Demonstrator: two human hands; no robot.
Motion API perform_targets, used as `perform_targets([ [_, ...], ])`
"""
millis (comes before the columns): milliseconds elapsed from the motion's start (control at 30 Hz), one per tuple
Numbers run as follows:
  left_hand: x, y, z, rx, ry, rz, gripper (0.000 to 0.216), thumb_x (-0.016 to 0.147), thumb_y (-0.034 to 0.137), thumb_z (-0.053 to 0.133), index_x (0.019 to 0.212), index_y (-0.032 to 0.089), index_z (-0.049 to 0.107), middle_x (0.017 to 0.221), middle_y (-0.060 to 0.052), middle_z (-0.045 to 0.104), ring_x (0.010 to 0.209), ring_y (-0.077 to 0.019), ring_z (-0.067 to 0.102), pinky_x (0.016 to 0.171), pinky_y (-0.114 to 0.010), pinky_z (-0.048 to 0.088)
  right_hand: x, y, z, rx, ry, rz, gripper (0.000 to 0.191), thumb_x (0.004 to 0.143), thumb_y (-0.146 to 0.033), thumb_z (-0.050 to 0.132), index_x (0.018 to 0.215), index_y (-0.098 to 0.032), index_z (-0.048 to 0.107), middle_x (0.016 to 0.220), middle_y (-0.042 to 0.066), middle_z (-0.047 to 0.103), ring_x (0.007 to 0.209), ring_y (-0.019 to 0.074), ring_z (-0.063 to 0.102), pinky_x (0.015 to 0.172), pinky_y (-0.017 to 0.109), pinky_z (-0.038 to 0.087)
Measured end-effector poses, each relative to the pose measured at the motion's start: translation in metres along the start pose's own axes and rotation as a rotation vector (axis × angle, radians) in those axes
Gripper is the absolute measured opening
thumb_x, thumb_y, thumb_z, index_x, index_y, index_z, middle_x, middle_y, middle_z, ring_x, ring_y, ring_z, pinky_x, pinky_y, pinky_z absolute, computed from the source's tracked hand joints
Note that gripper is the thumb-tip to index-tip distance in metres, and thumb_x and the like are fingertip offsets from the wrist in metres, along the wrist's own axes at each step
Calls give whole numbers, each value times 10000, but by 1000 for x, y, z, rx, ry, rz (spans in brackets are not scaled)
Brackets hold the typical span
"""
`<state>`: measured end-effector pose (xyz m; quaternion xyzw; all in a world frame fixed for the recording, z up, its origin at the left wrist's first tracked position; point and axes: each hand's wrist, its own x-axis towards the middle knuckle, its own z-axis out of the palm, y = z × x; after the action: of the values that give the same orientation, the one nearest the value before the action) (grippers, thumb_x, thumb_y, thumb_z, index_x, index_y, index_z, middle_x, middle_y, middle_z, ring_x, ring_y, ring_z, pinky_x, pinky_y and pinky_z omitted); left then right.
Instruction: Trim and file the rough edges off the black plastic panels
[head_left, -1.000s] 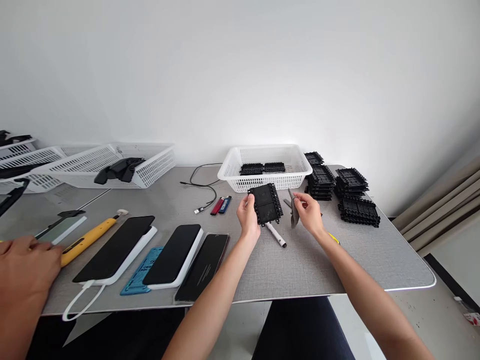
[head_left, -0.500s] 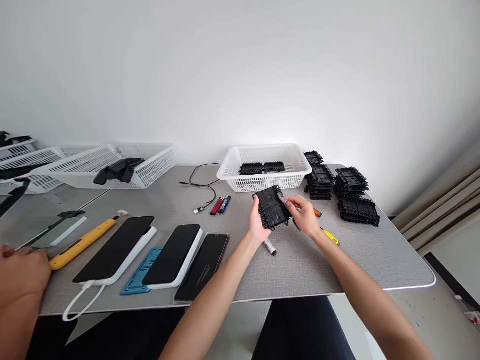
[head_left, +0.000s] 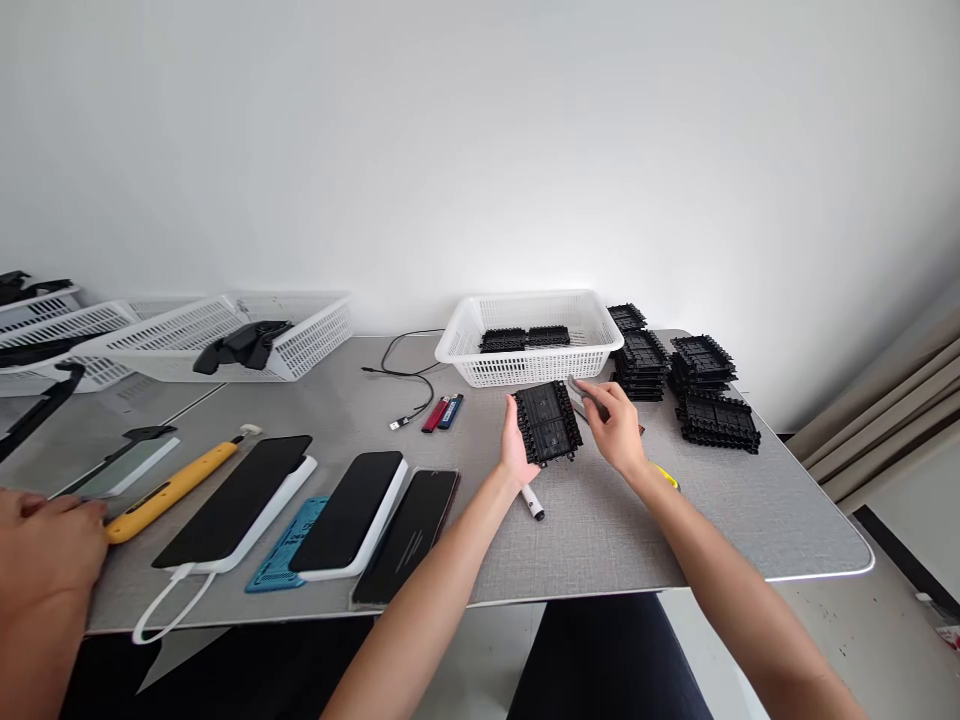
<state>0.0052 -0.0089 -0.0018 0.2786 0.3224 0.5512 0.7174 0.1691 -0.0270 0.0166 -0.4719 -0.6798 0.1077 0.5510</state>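
Note:
My left hand (head_left: 516, 448) grips a black ribbed plastic plate (head_left: 547, 423) from below, holding it tilted just above the grey table (head_left: 600, 530). My right hand (head_left: 619, 425) is closed on a small grey tool (head_left: 581, 397) whose tip touches the plate's upper right corner. A white marker (head_left: 532, 502) lies on the table under my left wrist. A yellow object (head_left: 667, 474) shows beside my right wrist.
A white basket (head_left: 529, 335) with black plates stands behind my hands; stacks of black plates (head_left: 694, 390) sit to its right. Two lighters (head_left: 442, 411), a cable (head_left: 405, 370), several phones (head_left: 349, 510) and a yellow tool (head_left: 172, 480) lie left. Another person's hand (head_left: 45, 545) rests at far left.
My right hand brought the grey tool from the plate's right side up to its upper corner. The plate turned its ribbed face toward me and shifted slightly right. The other person's hand drew back left.

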Motion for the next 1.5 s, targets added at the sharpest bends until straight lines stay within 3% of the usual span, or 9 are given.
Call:
perform_targets([
  [133, 1, -5, 0, 8, -67, -114, 800, 695, 869, 460, 1096, 222, 705, 1097, -176, 708, 1107, -351, 648, 877, -506, 537, -3, 0, 4, -170, -111, -59, 401, 973, -227, 403, 1307, -237, 625, 1001, 82, 570, 884, 195, 588, 799, 328, 506],
  [333, -1, 1, 5, 4, -53, -69, 760, 741, 842, 439, 1114, 235, 704, 1125, -143, 712, 1140, -324, 636, 914, -472, 533, -6, -4, 7, -474, -264, -146, 514, 959, -140, 354, 1443, -254, 483, 1049, 100, 559, 886, 218, 576, 701, 308, 500],
  [600, -1, 39, -2, -38, 111, 0, 810, 790, 823, 380, 1269, 218, 627, 1203, -128, 698, 1173, -301, 628, 970, -424, 524, -9, -17, -4, -454, -640, -295, 454, 894, -84, 442, 1320, -144, 588, 978, 70, 572, 667, 141, 527, 642, 285, 470],
  [733, -2, 37, -2, 3, 143, -20, 799, 774, 811, 441, 1345, 268, 567, 1269, -100, 672, 1239, -307, 588, 984, -434, 520, -4, -6, -11, -224, -380, -241, 372, 896, -102, 448, 1156, -184, 701, 919, 51, 554, 719, 133, 551, 690, 274, 492],
  [867, -3, 23, -2, 15, 33, -88, 770, 807, 775, 439, 1420, 311, 485, 1354, -97, 618, 1305, -322, 532, 1027, -500, 478, -1, 2, -8, -135, -50, -184, 426, 955, -155, 402, 1329, -190, 603, 967, 75, 528, 840, 158, 567, 779, 309, 519],
  [1067, -4, 12, 3, 29, -48, -132, 715, 821, 746, 456, 1395, 323, 516, 1337, -90, 632, 1308, -324, 529, 1045, -509, 461, -4, -1, 0, -327, -242, -142, 481, 980, -161, 350, 1439, -210, 485, 1031, 95, 520, 844, 182, 564, 750, 322, 526],
  [1333, -6, 42, 6, -60, 124, 38, 749, 825, 786, 379, 1204, 204, 660, 1134, -126, 724, 1111, -289, 666, 942, -423, 546, -11, -14, -1, -337, -604, -257, 519, 865, -52, 414, 1351, -153, 563, 1008, 76, 573, 758, 149, 557, 706, 271, 479],
  [1433, -5, 48, 4, -39, 168, 73, 755, 809, 797, 395, 1160, 194, 681, 1134, -137, 722, 1126, -288, 659, 934, -407, 550, -9, -9, -4, -246, -580, -226, 402, 818, -45, 467, 1102, -176, 720, 905, 41, 584, 707, 128, 559, 695, 259, 469],
  [1500, -4, 48, 3, -29, 183, 64, 767, 790, 806, 419, 1180, 198, 676, 1162, -140, 712, 1160, -296, 642, 944, -414, 545, -7, -5, -4, -175, -414, -177, 361, 838, -64, 469, 1048, -181, 738, 891, 40, 584, 722, 129, 573, 701, 263, 481],
])
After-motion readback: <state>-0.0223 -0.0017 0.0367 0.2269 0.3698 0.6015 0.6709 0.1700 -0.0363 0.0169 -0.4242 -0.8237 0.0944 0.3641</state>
